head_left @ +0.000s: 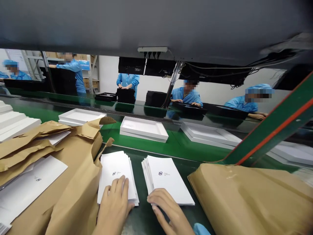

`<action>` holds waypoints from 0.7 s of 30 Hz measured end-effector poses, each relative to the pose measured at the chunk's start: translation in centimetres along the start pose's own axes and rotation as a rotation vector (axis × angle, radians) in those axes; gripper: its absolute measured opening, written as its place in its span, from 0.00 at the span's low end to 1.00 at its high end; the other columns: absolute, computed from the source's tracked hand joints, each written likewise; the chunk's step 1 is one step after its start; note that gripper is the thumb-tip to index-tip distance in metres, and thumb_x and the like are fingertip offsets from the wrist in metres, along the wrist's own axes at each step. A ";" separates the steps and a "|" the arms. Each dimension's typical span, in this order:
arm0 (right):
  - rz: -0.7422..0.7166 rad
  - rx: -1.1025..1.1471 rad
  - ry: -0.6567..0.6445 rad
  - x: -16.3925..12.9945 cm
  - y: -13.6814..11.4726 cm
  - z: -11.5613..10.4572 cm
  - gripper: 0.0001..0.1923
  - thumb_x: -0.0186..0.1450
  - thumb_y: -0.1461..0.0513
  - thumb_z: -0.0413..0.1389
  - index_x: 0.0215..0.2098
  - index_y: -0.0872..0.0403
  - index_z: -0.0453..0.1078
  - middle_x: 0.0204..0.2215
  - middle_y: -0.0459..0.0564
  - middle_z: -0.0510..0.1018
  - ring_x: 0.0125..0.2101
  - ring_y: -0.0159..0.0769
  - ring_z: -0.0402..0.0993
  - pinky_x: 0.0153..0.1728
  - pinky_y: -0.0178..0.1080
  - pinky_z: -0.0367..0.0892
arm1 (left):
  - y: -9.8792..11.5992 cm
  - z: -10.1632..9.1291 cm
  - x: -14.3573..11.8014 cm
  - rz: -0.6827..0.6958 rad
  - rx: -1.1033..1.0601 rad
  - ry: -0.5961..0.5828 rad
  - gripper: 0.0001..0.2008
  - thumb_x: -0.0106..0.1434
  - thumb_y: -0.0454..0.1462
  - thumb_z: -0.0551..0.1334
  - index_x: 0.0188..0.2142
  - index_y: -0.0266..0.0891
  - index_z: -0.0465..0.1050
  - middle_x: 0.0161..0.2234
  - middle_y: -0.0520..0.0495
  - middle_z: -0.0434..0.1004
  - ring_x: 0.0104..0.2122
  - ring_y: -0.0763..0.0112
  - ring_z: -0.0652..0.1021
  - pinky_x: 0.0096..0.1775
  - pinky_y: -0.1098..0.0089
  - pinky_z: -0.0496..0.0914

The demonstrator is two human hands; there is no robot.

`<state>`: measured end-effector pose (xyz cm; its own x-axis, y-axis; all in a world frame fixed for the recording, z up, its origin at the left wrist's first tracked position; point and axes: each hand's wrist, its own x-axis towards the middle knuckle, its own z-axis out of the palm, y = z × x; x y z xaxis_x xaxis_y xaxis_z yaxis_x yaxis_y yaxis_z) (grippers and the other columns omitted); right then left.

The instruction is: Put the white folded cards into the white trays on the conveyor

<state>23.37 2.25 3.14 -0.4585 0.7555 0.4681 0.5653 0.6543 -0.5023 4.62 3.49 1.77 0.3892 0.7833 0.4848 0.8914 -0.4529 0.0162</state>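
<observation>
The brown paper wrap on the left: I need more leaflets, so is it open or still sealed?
Open. The wrap is torn apart, its flaps folded back, and white leaflets lie bare inside.

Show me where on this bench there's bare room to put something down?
A narrow dark strip lies bare between the left booklet stack and the right booklet stack. The green belt shows gaps between the white trays. The left is crowded with torn brown paper wrapping, the right with a brown paper parcel.

White booklets (168, 179) with small dark logos, brown paper wrapping (249, 199), green belt (181, 147), white trays (144, 129)
</observation>
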 end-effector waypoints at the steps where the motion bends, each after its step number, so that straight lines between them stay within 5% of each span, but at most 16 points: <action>1: -0.008 0.013 0.008 -0.2 0.0 0.1 0.09 0.62 0.69 0.45 0.37 0.51 0.60 0.32 0.49 0.69 0.36 0.36 0.64 0.35 0.37 0.64 | 0.0 0.1 0.1 0.018 0.024 -0.024 0.22 0.49 0.26 0.64 0.45 0.29 0.63 0.42 0.37 0.70 0.38 0.53 0.71 0.32 0.58 0.70; 4: -0.045 0.047 0.046 -0.4 -0.2 0.2 0.10 0.62 0.70 0.44 0.37 0.51 0.61 0.31 0.50 0.70 0.34 0.37 0.65 0.34 0.37 0.64 | -0.5 -0.1 -0.1 0.048 0.006 -0.044 0.13 0.55 0.24 0.57 0.40 0.32 0.66 0.34 0.42 0.72 0.31 0.56 0.72 0.28 0.60 0.69; 9: -0.106 0.089 0.067 -0.6 -0.9 0.1 0.10 0.60 0.71 0.45 0.36 0.51 0.61 0.30 0.50 0.71 0.33 0.37 0.65 0.33 0.38 0.65 | -2.2 -1.6 -0.7 -0.047 -0.194 -0.008 0.04 0.63 0.34 0.52 0.39 0.40 0.61 0.34 0.48 0.69 0.33 0.61 0.72 0.30 0.64 0.67; 17: -0.104 0.085 0.013 -1.0 -0.6 1.3 0.08 0.61 0.69 0.45 0.33 0.51 0.61 0.27 0.50 0.72 0.30 0.38 0.66 0.31 0.38 0.65 | -2.9 -2.1 -0.2 -0.137 -0.440 -0.220 0.08 0.56 0.28 0.61 0.31 0.43 0.67 0.30 0.53 0.68 0.30 0.65 0.72 0.30 0.71 0.64; 19: -0.132 0.079 -0.008 -1.0 -0.4 1.6 0.07 0.61 0.69 0.45 0.33 0.52 0.61 0.27 0.51 0.72 0.29 0.37 0.66 0.31 0.38 0.65 | -3.2 -2.1 -0.5 -0.178 -0.511 -0.110 0.04 0.61 0.32 0.55 0.34 0.43 0.66 0.31 0.53 0.68 0.32 0.67 0.72 0.33 0.71 0.63; 21: -0.159 0.074 -0.016 -1.0 -0.3 1.8 0.07 0.61 0.69 0.45 0.33 0.53 0.61 0.26 0.51 0.72 0.29 0.37 0.66 0.31 0.37 0.65 | -3.9 -2.6 -0.9 -0.321 -0.594 0.176 0.05 0.63 0.38 0.52 0.34 0.43 0.65 0.32 0.53 0.68 0.32 0.67 0.70 0.34 0.73 0.61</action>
<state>22.46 1.37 1.54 -0.5490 0.6427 0.5344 0.4330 0.7656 -0.4758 0.22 3.42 3.57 0.0395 0.8593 0.5099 0.6584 -0.4062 0.6337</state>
